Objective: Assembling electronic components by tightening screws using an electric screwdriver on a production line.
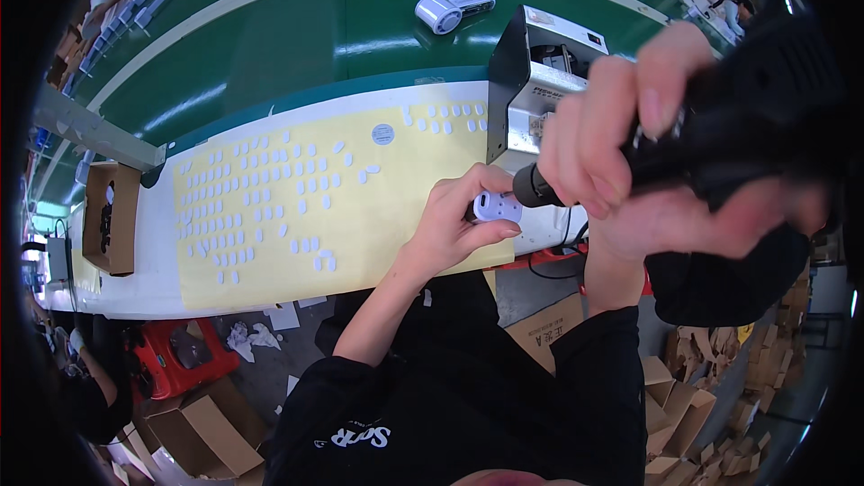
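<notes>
My left hand (454,220) grips a small white plastic device (498,207) with a dark port and small holes on its end face. My right hand (612,144) is wrapped round a black power screwdriver (657,148), large and close to the camera. The screwdriver's round nose points left and meets the device's right side; its tip is hidden. Left of my hands, a yellow sheet (378,243) on the white bench bears rows of small white oval pieces (261,175). A round silvery sticker (383,134) lies among them.
A metal screw feeder (540,90) stands just beyond my hands. On the green conveyor belt (297,31) lies a white handheld fan (450,12). At the bench's left end sits a cardboard box (110,220) with dark parts. A red stool (184,355) and open cartons (211,432) are below.
</notes>
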### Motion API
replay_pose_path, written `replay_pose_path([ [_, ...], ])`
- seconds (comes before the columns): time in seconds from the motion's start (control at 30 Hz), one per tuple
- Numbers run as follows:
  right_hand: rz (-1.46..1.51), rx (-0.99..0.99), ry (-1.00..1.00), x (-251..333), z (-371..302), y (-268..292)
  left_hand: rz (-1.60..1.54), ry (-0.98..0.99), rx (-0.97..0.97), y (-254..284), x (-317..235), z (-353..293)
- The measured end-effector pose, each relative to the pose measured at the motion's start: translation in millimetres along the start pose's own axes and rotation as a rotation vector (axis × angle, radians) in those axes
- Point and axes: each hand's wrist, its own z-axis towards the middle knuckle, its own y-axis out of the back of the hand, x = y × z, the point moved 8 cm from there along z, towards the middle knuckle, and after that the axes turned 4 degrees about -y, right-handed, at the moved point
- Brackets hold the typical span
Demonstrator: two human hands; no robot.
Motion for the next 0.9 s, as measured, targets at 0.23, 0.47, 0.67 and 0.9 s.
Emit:
replay_pose_path([
  [0.23,-0.105,-0.346,0.154,5,-36,50,-0.089,-0.071,-0.016,0,4,0],
  [0.47,-0.467,-0.686,0.026,-49,-55,99,-0.124,-0.067,-0.02,-1,3,1],
  [0.67,-0.438,-0.678,-0.042,-60,-63,104,-0.123,-0.071,-0.026,-2,5,2],
  [0.9,-0.285,-0.659,-0.153,-57,-75,92,-0.098,-0.031,-0.023,-1,5,1],
])
